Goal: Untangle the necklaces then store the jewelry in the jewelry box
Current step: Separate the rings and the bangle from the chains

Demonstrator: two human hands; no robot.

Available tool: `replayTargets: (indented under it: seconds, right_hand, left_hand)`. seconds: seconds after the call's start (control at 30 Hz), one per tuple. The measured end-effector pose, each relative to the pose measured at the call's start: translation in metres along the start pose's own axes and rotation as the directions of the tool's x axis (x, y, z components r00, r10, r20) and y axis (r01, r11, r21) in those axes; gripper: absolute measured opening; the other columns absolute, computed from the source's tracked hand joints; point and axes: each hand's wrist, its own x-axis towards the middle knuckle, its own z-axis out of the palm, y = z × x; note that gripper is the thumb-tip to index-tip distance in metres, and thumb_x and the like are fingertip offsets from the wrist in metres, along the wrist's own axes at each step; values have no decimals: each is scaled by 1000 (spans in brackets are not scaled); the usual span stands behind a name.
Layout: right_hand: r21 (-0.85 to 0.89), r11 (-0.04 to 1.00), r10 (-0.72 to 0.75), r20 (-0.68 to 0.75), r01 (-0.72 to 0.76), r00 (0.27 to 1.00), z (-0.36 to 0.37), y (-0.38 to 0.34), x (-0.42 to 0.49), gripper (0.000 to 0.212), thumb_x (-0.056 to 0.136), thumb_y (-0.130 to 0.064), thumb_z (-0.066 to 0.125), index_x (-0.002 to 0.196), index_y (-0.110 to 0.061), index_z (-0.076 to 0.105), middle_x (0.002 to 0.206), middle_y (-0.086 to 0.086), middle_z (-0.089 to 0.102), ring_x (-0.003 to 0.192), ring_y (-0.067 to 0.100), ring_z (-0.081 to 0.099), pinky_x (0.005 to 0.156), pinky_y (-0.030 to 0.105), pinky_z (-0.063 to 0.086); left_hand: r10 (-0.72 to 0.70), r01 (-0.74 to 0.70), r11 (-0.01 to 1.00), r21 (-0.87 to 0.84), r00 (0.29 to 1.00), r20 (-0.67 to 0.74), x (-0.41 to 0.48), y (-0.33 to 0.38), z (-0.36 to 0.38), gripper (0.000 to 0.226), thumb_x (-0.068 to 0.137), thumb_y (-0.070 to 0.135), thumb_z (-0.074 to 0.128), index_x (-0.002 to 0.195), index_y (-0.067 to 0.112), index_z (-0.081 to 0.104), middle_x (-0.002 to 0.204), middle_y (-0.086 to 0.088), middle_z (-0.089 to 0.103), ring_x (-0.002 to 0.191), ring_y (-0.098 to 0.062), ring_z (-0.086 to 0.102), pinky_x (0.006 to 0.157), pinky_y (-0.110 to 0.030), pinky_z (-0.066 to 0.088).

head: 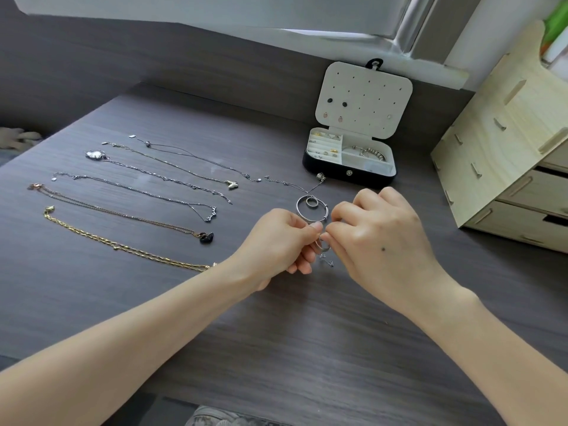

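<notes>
Our forearms reached in over the dark table [307,348], with our left hand [276,241] and right hand [378,238] each pinching one small silver tangle [323,245] between curled fingertips. It hung just in front of the hoop pendant [312,207], near the open jewelry box [350,167]. We judged that a hard tug could tighten the snarl or snap fine links, and a slip could drop it among the laid-out necklaces [123,214] at left.

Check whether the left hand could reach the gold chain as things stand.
Probably yes, once freed: the gold chain lies uncovered, ending by the left hand, which with the right hand pinches a small silver piece.
</notes>
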Motion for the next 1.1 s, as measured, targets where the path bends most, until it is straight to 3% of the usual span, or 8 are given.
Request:
replayTargets:
  seconds: [0.07, 0.2, 0.37, 0.5, 0.6, 0.77, 1.0, 1.1]
  right_hand:
    - [-5, 1000, -21, 30, 21, 999, 1, -1, 1, 20, 73, -14, 66, 55, -16, 58, 63, -1, 57, 59, 24, 46, 58, 33, 25]
    - [95, 995, -13, 24, 11, 1000, -1, -2, 3, 31, 86, -21, 48, 59, -15, 60, 65, -2, 60, 61, 25, 48, 58, 34, 29]
    - [330, 934, 131, 52, -141, 990, 1, 6, 2, 36, 90, -27, 42, 69, -15, 69, 74, -2, 67, 62, 26, 54, 57, 36, 42]
    - [590, 744, 221, 225, -313, 949, 8, 10, -3, 24, 89, -26, 50, 87, -19, 72, 86, -7, 68, 74, 18, 56, 69, 37, 45]
    - [725, 525, 208, 398, -445, 894, 10, 11, -8, 17, 87, -25, 59, 99, -24, 71, 94, -14, 65, 84, 5, 52, 77, 16, 35]
    - [787, 384, 243, 418, -482, 875, 9, 6, -9, 15, 85, -29, 66, 98, -23, 72, 91, -13, 67, 86, 6, 55, 73, 6, 32]
    - [786, 352, 376, 378, -508, 846, 1, 8, -8, 8, 85, -20, 68, 86, -18, 75, 78, -9, 71, 76, 4, 62, 69, 21, 45]
    - [781, 304, 397, 417, -546, 817, -5, 14, -11, 8, 85, -20, 67, 80, -20, 73, 74, -8, 71, 74, 7, 65, 70, 20, 49]
  left_hand:
    - [1, -1, 1000, 8, 1000, 4, 0, 0, 0, 35, 97, 21, 50, 66, 7, 58, 40, 6, 51, 33, -8, 48, 34, -16, 31]
    - [-3, 3, 1000, 14, 1000, 5, 0, 0, -2, 36, 99, 21, 48, 66, 9, 57, 40, 6, 51, 33, -8, 48, 34, -16, 30]
    - [17, -17, 1000, -13, 1000, 1, 2, 4, -8, 35, 98, 22, 47, 68, 8, 58, 42, 6, 52, 34, -8, 48, 35, -16, 31]
    - [42, -38, 997, -70, 998, 55, 2, 9, -12, 34, 99, 22, 47, 70, 8, 58, 44, 6, 51, 35, -7, 46, 37, -15, 31]
    - [39, -28, 992, -122, 995, 90, 2, 12, -13, 33, 98, 23, 46, 71, 9, 58, 45, 5, 51, 36, -7, 45, 38, -15, 32]
    - [44, -22, 987, -159, 990, 136, 1, 13, -13, 31, 98, 23, 46, 74, 9, 59, 47, 4, 49, 37, -6, 43, 39, -14, 33]
    - [34, -10, 981, -193, 992, 122, 2, 14, -16, 32, 97, 24, 48, 70, 10, 58, 47, 4, 50, 38, -6, 43, 42, -15, 34]
    - [33, -20, 988, -155, 996, 86, 4, 12, -16, 33, 97, 25, 48, 70, 10, 57, 47, 5, 50, 38, -7, 44, 42, -15, 34]
